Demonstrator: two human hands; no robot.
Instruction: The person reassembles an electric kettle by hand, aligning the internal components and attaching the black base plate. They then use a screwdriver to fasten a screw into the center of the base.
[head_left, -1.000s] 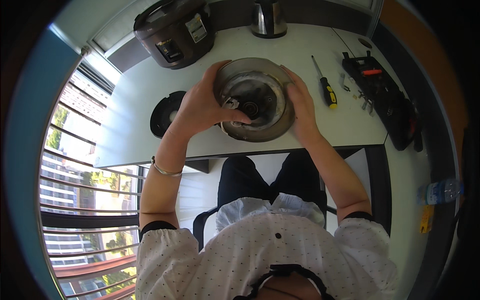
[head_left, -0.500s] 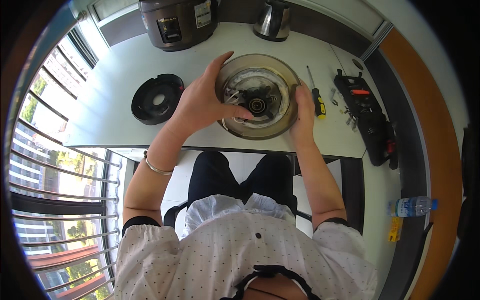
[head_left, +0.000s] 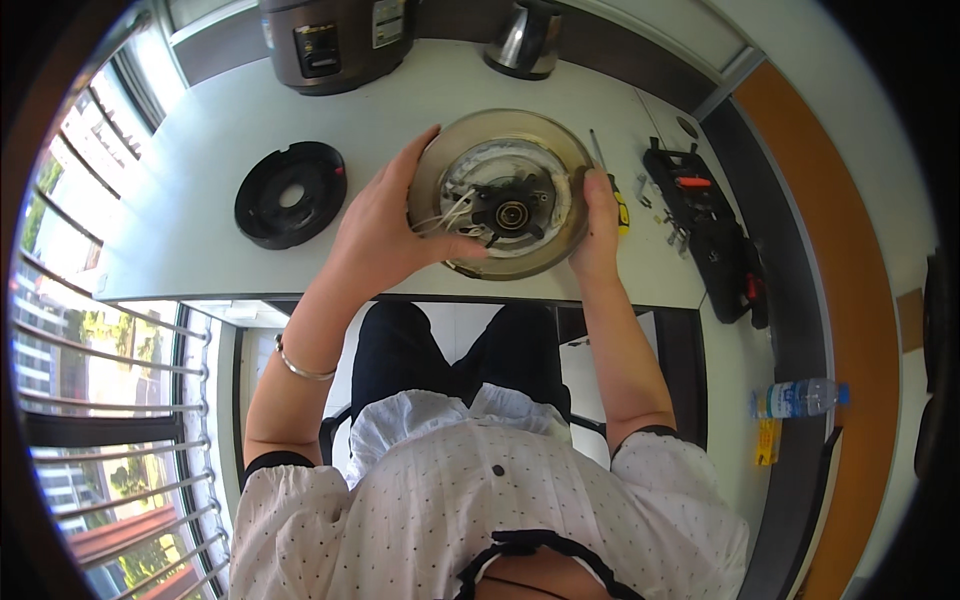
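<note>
Between my two hands is a round metal electric kettle body (head_left: 500, 126), its open underside facing up at me. A black round connector (head_left: 512, 214) sits in the middle of that underside, and loose white wires (head_left: 455, 210) come out at its left. My left hand (head_left: 385, 228) grips the left side, fingers around the outer wall and thumb laid over the lower rim. Pressed along the right side, my right hand (head_left: 597, 225) shows its thumb upward; its other fingers are hidden. To the left lies a black plastic base cover (head_left: 262, 215) with a central hole.
A yellow-black screwdriver (head_left: 621, 210) lies just right of the kettle body. Beyond it are small metal parts (head_left: 672, 222) and a black tool case (head_left: 720, 250). A brown rice cooker (head_left: 340, 55) and a metal kettle (head_left: 525, 42) stand behind. A water bottle (head_left: 805, 398) lies at right.
My left thumb has moved from beside the connector down toward the rim. The white wires show more fully on the left. The whole view has shifted slightly.
</note>
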